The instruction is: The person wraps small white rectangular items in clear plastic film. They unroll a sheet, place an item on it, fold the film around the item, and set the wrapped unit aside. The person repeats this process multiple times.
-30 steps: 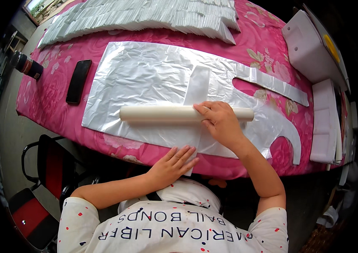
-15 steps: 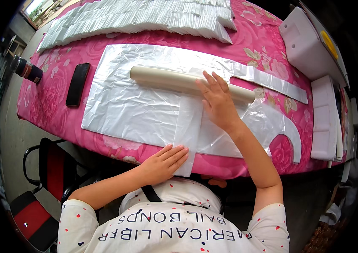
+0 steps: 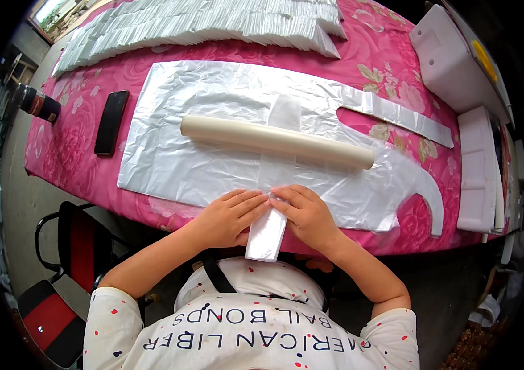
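Note:
A large white plastic carrier bag [image 3: 181, 154] lies flat, its two handles spread out to the right. A smooth cream-coloured rod [image 3: 274, 140] rests across it at a slight slant, untouched. Under the rod runs a narrow folded plastic strip [image 3: 266, 237], whose near end hangs over the table's front edge. My left hand [image 3: 232, 216] and my right hand [image 3: 305, 217] meet over this strip, fingertips nearly touching. Both appear closed on its edges, though the undersides of the fingers are hidden.
Rows of folded white plastic bags [image 3: 200, 28] fill the table's far side. A black phone [image 3: 112, 122] and a dark bottle [image 3: 38, 103] sit at left. White foam boxes [image 3: 447, 61] stand at right. A black and red chair [image 3: 77, 246] is at lower left.
My right hand has left the rod and come down beside my left, which has risen slightly. The rod has rolled toward me. The strip's near end now looks thicker and folded.

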`<act>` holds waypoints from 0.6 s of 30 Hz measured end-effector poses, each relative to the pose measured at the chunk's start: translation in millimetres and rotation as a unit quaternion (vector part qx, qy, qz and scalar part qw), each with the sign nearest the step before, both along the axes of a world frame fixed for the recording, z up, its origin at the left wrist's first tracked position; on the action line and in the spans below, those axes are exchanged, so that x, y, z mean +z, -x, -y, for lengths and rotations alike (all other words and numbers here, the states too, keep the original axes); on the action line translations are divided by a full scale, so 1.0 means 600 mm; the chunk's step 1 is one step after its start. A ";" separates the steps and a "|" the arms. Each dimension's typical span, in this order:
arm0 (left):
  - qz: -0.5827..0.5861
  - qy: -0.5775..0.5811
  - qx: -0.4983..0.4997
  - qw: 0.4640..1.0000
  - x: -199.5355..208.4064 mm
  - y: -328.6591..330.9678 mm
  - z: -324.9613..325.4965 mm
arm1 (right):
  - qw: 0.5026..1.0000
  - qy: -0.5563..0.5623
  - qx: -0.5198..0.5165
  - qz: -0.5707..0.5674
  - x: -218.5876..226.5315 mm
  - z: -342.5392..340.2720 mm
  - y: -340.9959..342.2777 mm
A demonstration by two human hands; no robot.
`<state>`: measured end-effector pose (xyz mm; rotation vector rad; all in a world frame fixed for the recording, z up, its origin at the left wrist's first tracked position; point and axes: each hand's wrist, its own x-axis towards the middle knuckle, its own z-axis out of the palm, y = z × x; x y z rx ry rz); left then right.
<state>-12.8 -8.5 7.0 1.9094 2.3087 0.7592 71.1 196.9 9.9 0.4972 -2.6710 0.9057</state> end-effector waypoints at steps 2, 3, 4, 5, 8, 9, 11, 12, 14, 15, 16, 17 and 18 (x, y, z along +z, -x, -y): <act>-0.005 -0.024 0.010 1.000 -0.006 0.003 -0.005 | 1.000 -0.002 -0.012 0.016 0.003 -0.006 0.000; 0.002 -0.029 0.017 0.999 -0.005 0.004 -0.007 | 1.000 -0.002 -0.017 0.024 0.004 -0.008 -0.001; 0.008 -0.034 0.023 0.999 -0.002 0.004 -0.010 | 0.999 0.007 -0.022 0.032 0.007 -0.008 -0.001; 0.015 -0.040 0.029 0.999 -0.001 0.004 -0.014 | 0.999 0.016 -0.027 0.039 0.010 -0.007 -0.002; 0.058 -0.080 0.065 0.993 0.001 0.007 -0.025 | 0.995 0.065 -0.054 0.042 0.003 -0.006 0.000; 0.076 -0.085 0.074 0.991 -0.001 0.009 -0.027 | 0.993 0.085 -0.066 0.040 0.000 -0.006 0.002; 0.114 -0.095 0.092 0.985 0.000 0.016 -0.034 | 0.987 0.119 -0.086 0.071 -0.001 -0.011 0.013; 0.148 -0.104 0.122 0.976 0.005 0.016 -0.037 | 0.983 0.135 -0.095 0.086 -0.001 -0.014 0.020; 0.269 -0.061 0.191 0.942 0.019 0.020 -0.049 | 0.952 0.186 -0.148 0.194 0.011 -0.012 0.033; 0.327 -0.039 0.225 0.917 0.025 0.023 -0.054 | 0.930 0.211 -0.174 0.246 0.016 -0.010 0.038; 0.348 -0.025 0.233 0.908 0.031 0.028 -0.058 | 0.924 0.230 -0.182 0.245 0.019 -0.010 0.042; 0.368 -0.010 0.241 0.898 0.037 0.034 -0.062 | 0.925 0.226 -0.185 0.244 0.019 -0.011 0.044; 0.388 0.004 0.249 0.887 0.039 0.037 -0.064 | 0.925 0.222 -0.188 0.243 0.020 -0.011 0.045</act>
